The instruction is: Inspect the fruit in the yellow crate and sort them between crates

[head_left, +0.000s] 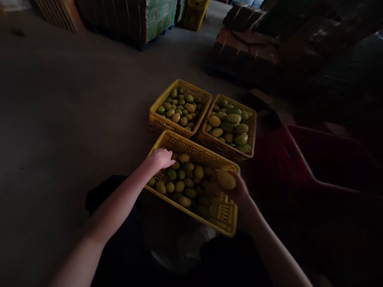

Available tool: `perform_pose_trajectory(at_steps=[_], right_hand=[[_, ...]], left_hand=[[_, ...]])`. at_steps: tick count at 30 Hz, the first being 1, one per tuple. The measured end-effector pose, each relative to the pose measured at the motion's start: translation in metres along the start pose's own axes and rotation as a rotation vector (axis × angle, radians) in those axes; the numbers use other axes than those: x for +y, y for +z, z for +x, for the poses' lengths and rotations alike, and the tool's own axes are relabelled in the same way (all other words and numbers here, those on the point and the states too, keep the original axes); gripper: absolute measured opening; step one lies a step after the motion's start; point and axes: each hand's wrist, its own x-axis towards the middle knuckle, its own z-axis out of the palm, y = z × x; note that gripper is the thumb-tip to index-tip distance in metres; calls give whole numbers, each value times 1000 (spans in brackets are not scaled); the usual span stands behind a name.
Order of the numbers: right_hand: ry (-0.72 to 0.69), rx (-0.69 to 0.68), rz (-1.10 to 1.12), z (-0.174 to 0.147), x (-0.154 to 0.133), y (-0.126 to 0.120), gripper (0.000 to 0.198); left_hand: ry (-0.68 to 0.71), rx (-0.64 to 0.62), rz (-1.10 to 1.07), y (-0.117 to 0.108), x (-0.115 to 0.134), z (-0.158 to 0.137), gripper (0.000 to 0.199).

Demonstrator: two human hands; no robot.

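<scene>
In front of me is a yellow plastic crate (191, 144), slightly tilted, with green and yellow mangoes (189, 182) in its left and middle parts. My left hand (162, 158) is closed at the crate's left rim, thumb toward the inside; what its fingers hold, if anything, is hidden. Over the crate's right end, my right hand (239, 187) is wrapped round a large yellowish mango (226, 179), which is a little blurred.
Two more yellow crates, a left one (154, 115) and a right one (253, 135), stand just beyond, both full of mangoes. A red bin (299, 159) is at the right. Wrapped stacks (161, 20) and boxes (248, 44) stand farther back.
</scene>
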Motion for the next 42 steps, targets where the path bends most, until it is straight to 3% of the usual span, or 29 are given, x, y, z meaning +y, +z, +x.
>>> perform_pose_trajectory(at_steps=[4,7,9,13,16,18,24,29,35,39,42], right_hand=[[-251,-111,384,-53,-43,-28,52],[-374,-185,526,-70,-46,-35,53],[-353,-223,638,-70,-39,-33,42],[-162,-337,886,-60,-33,-26,25],[-85,-381,1019,-58,-40,-24,23],[-87,-401,1059,-60,-44,-24,23],[-113,-378,1105,-72,-47,-39,22],[-136,-319,1177,-80,-50,-62,22],[-91,-373,1200,-80,-50,-67,21],[-23,-351,1179,-71,-48,-61,21],[3,-297,1165,-65,-49,-54,21]], left_hand=[[6,-62,57,15,6,10,49],[1,-93,93,35,5,17,47],[14,-138,98,52,4,22,46],[60,-240,105,87,10,41,36],[77,-245,146,112,31,69,32],[89,-182,179,124,53,95,35],[157,22,216,129,113,182,33],[167,73,160,127,106,225,31],[39,184,-19,125,69,219,21],[-56,241,-231,117,50,194,41],[-62,207,-486,101,41,167,51]])
